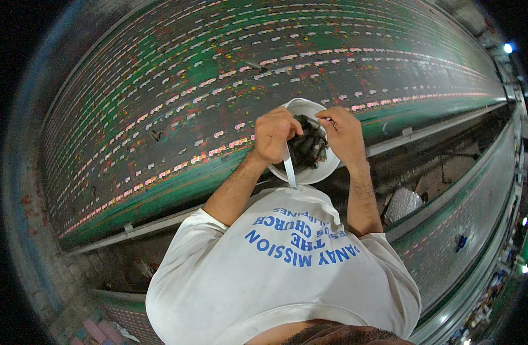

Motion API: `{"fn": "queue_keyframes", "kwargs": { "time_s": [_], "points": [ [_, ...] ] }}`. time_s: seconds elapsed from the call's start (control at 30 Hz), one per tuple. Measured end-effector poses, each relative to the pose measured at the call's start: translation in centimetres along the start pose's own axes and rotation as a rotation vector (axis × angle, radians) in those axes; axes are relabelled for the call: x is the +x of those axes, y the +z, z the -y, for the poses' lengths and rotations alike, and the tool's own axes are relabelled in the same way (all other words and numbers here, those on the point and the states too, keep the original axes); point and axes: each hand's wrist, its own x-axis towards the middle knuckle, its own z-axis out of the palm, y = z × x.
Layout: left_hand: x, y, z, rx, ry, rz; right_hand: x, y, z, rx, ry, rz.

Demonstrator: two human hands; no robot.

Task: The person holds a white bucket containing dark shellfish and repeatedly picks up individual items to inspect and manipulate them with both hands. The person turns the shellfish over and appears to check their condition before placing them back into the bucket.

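Observation:
A white bucket (pixel 331 165) is in front of my chest, at the near edge of a long table. Inside it lies a clump of dark, slender pieces (pixel 307 144), too dim to name. Over the bucket's left rim, my left hand (pixel 273 135) is closed, fingers curled toward the dark pieces. A flat white strip (pixel 289 165), like a bucket handle, runs from beside that hand down to the near rim. My right hand (pixel 345 136) pinches at the right rim, thumb and fingers together. What either set of fingertips grips is too small to make out.
The long green and black table (pixel 189 135) stretches across ahead, with rows of small pink-and-white printed shapes and colored specks. A second long table (pixel 448 253) stands at the right. Between them, a silvery crumpled bundle (pixel 403 204) lies low down. Bright lamps (pixel 508 48) shine at far right.

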Motion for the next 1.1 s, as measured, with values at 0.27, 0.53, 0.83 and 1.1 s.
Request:
{"fn": "queue_keyframes", "kwargs": {
  "time_s": [0.27,0.53,0.83,1.1],
  "points": [
    [-0.3,0.3,-0.1,-0.106,-0.053,-0.031,-4.1,0.1,2.3,-0.119,0.097,-0.028],
    [-0.9,0.4,-0.3,-0.349,-0.203,-0.143,-3.2,2.2,2.8,-0.17,0.031,0.096],
    [-0.5,0.9,0.4,-0.11,-0.068,-0.104,-0.9,6.9,0.3,0.246,-0.067,0.154],
    [-0.3,0.7,0.5,0.125,-0.033,-0.146,-0.6,4.1,-0.6,-0.304,-0.417,0.47]
  ]
}}
